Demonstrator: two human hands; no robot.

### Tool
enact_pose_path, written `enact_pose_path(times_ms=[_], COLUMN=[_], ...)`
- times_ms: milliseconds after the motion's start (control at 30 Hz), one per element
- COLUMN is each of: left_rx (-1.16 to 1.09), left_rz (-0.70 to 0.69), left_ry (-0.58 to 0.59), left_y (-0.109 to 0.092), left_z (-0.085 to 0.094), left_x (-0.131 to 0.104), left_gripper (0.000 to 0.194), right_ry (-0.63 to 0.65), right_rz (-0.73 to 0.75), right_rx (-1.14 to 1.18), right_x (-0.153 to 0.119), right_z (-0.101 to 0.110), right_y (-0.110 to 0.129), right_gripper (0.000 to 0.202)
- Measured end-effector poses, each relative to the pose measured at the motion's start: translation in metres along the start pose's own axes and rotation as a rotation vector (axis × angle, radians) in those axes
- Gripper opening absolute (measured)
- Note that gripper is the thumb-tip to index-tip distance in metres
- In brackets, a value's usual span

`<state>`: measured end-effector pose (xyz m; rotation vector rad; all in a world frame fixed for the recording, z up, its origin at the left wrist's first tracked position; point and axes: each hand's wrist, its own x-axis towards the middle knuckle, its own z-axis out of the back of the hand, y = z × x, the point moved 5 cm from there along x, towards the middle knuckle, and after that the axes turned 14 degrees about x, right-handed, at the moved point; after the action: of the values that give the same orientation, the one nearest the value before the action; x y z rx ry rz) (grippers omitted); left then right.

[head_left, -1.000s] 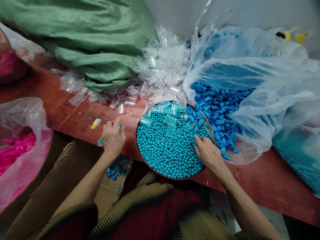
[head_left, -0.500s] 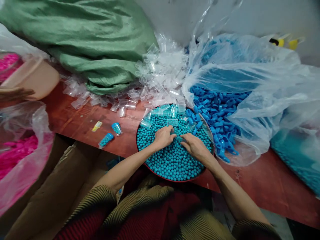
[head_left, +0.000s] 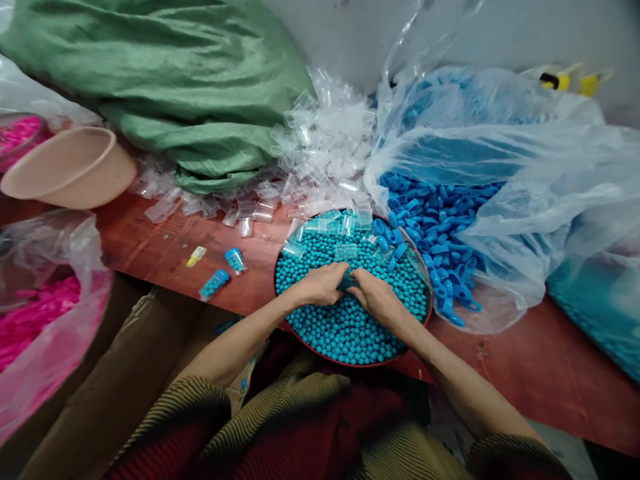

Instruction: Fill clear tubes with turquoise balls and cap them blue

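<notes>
Over the red-rimmed tray (head_left: pixel 423 319) of teal beads (head_left: pixel 345 330), at the near edge of the reddish table (head_left: pixel 150 243), the left hand (head_left: pixel 320 285) and right hand (head_left: pixel 376 297) are brought together, fingertips touching. A small object is pinched between them; what it is cannot be told. Clear capsule shells (head_left: pixel 325 143) are heaped behind the tray, blue caps (head_left: pixel 435 217) in a plastic bag (head_left: pixel 525 167) to its right. Two filled capsules (head_left: pixel 225 270) lie on the table, left of the tray.
</notes>
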<state>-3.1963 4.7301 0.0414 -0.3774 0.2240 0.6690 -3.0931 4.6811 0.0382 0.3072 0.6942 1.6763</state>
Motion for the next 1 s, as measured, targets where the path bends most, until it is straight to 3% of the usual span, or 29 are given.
enact_pose_path(times_ms=[167,233,367,533,667,767,867,1000], left_rx=[0.187,0.212,0.228,0.201,0.094,0.016,-0.016,-0.062], left_rz=[0.252,0.267,0.221,0.274,0.279,0.246,0.210,0.194], left_ry=[-0.148,-0.175,-0.225,-0.227,-0.268,-0.330,-0.402,-0.393], left_y=[-0.012,-0.014,-0.015,-0.012,-0.008,-0.004,0.000,0.003], left_z=[-0.011,-0.017,-0.019,-0.012,-0.012,-0.017,-0.020,-0.020], left_x=[-0.005,-0.005,-0.008,-0.017,-0.020,-0.016,-0.011,-0.009], left_gripper=[0.033,0.029,0.028,0.024,0.028,0.032,0.030,0.035], right_ry=[0.143,0.183,0.022,0.074,-0.060,-0.181,-0.193,-0.185], right_rz=[0.053,0.047,0.107,0.196,0.129,0.165,0.152,0.169], right_rx=[-0.166,-0.216,-0.309,-0.347,-0.186,0.191,0.443,0.195], right_x=[-0.007,-0.003,0.027,0.062,0.062,0.051,0.040,0.031], right_z=[0.007,0.018,0.040,0.024,0.025,0.026,0.015,0.008], right_y=[0.009,0.011,0.019,0.015,-0.004,-0.012,-0.018,-0.017], right_gripper=[0.023,0.024,0.034,0.034,0.028,0.026,0.023,0.025])
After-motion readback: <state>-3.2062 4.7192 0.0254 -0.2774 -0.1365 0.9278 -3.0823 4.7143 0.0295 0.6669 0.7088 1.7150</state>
